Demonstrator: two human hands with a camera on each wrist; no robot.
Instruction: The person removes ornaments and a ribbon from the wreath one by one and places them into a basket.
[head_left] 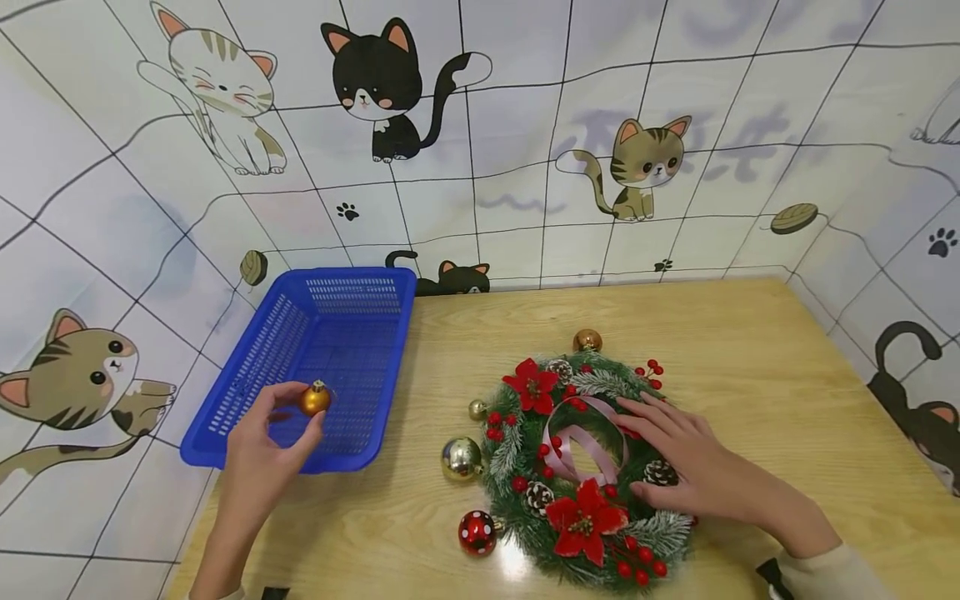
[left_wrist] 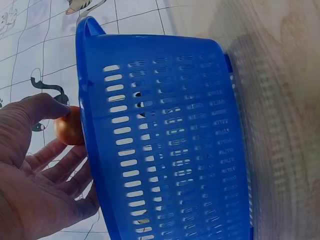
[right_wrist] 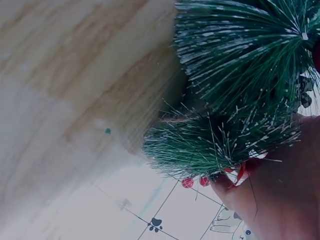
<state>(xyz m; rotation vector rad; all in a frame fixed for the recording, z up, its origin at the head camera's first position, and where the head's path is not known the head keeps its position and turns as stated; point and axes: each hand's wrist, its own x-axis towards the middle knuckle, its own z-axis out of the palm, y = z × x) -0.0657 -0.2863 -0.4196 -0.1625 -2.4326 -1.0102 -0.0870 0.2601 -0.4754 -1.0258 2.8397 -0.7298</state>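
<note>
My left hand [head_left: 273, 433] pinches a small gold bauble [head_left: 315, 399] between thumb and fingers, just above the near part of the blue basket [head_left: 247, 392]. In the left wrist view the bauble [left_wrist: 69, 127] shows behind the basket's rim [left_wrist: 87, 130], held by my left hand [left_wrist: 37, 165]. My right hand [head_left: 686, 458] lies with straight fingers on the right side of a green Christmas wreath [head_left: 525, 521] with red poinsettias, pine cones, berries and a pink ribbon. The right wrist view shows the wreath's frosted needles [right_wrist: 235, 100] and my right hand [right_wrist: 280, 195] pressed against them.
Loose baubles lie round the wreath: a gold one [head_left: 460, 458], a red spotted one [head_left: 477, 532], a small gold one [head_left: 477, 409] and a bronze one [head_left: 587, 340]. The wooden table [head_left: 787, 367] is walled by cat-patterned sheets [head_left: 525, 133].
</note>
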